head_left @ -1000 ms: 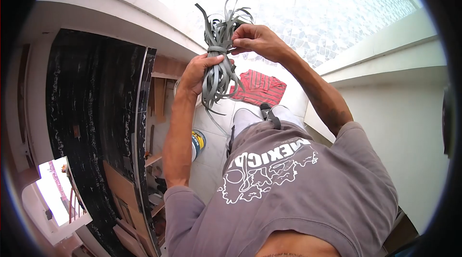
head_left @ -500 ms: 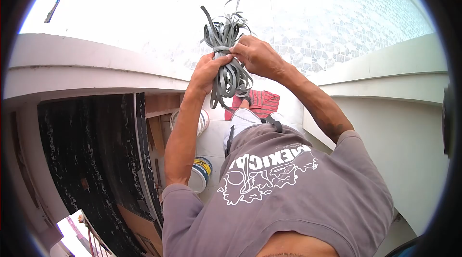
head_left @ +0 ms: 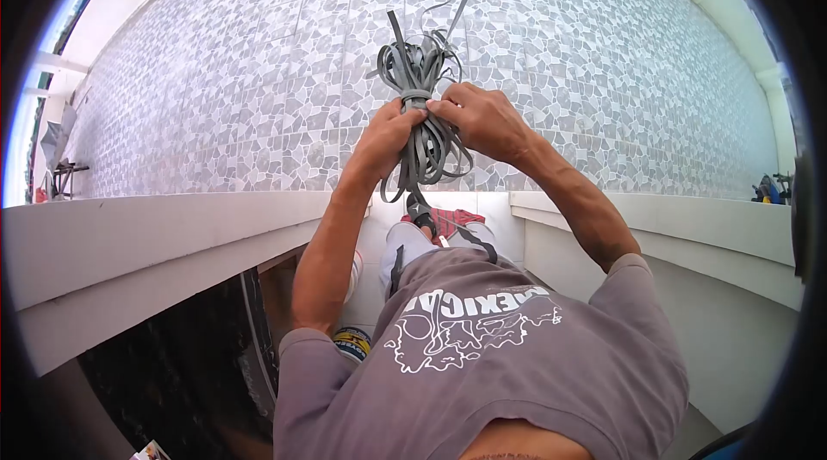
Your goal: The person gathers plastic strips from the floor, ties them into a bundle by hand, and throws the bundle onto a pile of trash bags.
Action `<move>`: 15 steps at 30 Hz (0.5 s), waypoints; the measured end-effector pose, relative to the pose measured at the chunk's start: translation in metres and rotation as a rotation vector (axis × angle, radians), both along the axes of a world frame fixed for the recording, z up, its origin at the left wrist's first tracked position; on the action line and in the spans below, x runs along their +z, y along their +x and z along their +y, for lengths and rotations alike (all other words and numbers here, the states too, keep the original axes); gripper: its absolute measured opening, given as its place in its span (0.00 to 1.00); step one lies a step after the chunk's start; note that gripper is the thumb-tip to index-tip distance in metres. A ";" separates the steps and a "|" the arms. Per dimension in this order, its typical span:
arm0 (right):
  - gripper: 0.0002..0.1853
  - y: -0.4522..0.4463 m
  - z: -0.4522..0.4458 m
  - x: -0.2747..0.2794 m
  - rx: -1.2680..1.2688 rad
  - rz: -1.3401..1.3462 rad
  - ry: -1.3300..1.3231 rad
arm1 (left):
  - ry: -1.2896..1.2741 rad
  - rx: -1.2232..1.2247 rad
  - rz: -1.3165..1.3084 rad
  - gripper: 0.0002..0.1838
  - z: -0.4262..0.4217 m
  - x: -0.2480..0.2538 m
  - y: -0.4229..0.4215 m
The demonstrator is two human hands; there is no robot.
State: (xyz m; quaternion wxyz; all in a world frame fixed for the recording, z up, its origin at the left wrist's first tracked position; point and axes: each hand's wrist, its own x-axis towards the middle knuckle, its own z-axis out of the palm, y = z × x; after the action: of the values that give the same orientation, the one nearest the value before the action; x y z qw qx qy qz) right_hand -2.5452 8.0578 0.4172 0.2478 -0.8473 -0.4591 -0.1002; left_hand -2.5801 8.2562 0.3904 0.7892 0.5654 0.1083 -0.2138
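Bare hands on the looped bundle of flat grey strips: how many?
2: the left hand grips the bundle at its left side; the right hand touches its right, beside the wrapped grey band. No others show.

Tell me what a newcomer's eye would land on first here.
Most likely the bundle of grey straps, held up at the upper middle between the left hand and the right hand, loose ends splaying from its top. Next, the stone-patterned tiling filling the background behind it. Then the greyish shirt across the lower middle, its white lettering upside down from this view.
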 end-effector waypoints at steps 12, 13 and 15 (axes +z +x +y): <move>0.05 0.039 0.034 -0.007 -0.255 0.148 0.063 | 0.293 0.092 -0.173 0.12 0.001 -0.018 0.051; 0.05 0.040 0.034 -0.010 -0.260 0.141 0.078 | 0.310 0.111 -0.174 0.13 0.000 -0.016 0.051; 0.05 0.058 0.041 -0.023 -0.246 0.138 0.106 | 0.347 0.172 -0.161 0.14 0.005 -0.020 0.063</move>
State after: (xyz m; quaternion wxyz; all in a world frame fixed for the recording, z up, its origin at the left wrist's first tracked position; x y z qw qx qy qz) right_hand -2.4871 8.0992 0.3938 0.3089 -0.8877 -0.3277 -0.0954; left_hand -2.5168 8.2608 0.3709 0.7013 0.6969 0.1280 -0.0780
